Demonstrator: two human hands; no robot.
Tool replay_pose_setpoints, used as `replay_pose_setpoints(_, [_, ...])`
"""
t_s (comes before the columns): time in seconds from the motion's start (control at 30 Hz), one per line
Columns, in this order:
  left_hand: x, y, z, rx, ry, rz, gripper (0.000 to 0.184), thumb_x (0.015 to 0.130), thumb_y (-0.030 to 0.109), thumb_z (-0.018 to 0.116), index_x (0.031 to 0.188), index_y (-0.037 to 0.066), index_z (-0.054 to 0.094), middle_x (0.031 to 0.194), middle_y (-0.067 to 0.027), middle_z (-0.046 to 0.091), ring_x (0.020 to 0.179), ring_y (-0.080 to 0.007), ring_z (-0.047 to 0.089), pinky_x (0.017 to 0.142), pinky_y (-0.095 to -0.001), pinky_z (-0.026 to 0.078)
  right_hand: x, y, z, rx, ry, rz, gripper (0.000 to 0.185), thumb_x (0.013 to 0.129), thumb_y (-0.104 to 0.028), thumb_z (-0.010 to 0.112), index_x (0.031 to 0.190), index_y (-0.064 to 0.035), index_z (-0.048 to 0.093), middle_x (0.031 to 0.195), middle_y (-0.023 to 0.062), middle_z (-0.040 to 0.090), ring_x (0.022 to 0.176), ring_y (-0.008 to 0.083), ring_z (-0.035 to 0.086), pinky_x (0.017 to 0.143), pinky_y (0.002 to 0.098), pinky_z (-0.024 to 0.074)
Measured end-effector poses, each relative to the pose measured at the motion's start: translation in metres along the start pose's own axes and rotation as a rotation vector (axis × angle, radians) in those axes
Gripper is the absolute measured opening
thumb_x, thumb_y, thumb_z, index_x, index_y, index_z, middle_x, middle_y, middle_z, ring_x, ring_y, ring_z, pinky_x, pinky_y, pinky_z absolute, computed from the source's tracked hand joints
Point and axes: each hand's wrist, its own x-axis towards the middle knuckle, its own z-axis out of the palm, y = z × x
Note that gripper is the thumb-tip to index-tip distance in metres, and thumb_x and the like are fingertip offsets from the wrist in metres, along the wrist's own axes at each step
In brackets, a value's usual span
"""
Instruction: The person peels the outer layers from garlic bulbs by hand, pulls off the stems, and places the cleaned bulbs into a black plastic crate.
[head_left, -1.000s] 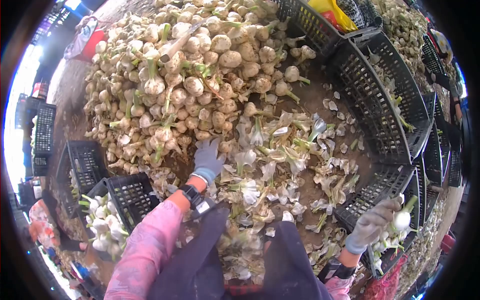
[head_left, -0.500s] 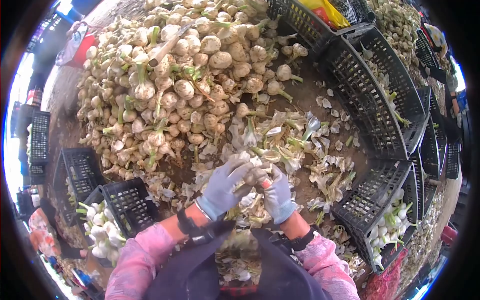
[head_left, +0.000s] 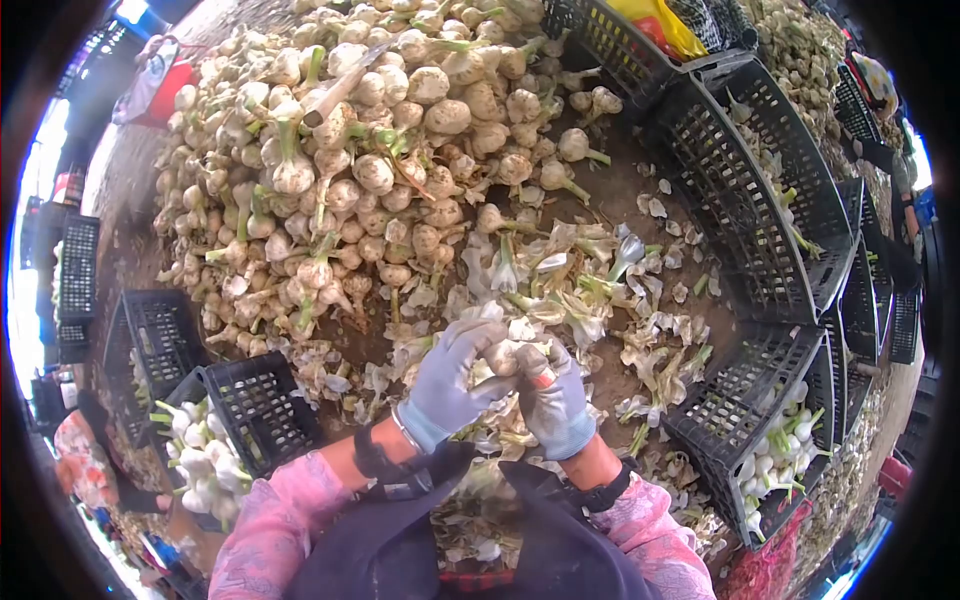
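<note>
In the head view my left hand (head_left: 452, 385), in a grey glove, has its fingers wrapped round a garlic bulb (head_left: 503, 357) in front of my lap. My right hand (head_left: 556, 398), also gloved, meets it from the other side, its fingers closed on the same bulb; the fingers partly hide it. Under and beyond the hands lie loose garlic skins (head_left: 555, 300). A large pile of unpeeled garlic bulbs (head_left: 370, 175) with dirt and stems rises ahead and to the left.
Black crates with cleaned white garlic stand at the left (head_left: 262, 410) and right (head_left: 720, 400). More crates (head_left: 735, 190) line the right side, one by a yellow bag (head_left: 675, 25). A red bucket (head_left: 172, 90) is upper left. Other people's arms show at both edges.
My left hand has come back from the pile with a bulb. My right hand has left the right crate, where it held a white bulb, and joined my left hand.
</note>
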Motion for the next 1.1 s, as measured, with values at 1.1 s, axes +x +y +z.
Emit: replay_pose_setpoints(1.1, [-0.006, -0.001, -0.009, -1.058, -0.088, -0.54, 0.066, 0.087, 0.011, 0.073, 0.142, 0.003, 0.039, 0.127, -0.0063, 0.057, 0.114, -0.0149, 0.058, 0.096, -0.0297, 0.05, -0.018, -0.016, 0.016, -0.755, 0.063, -0.346, 0.02, 0.091, 0.001, 0.06, 0.111, 0.0, 0.059, 0.1, 0.0027, 0.065, 0.092, 0.0081, 0.059, 0.081, 0.0245, 0.0487])
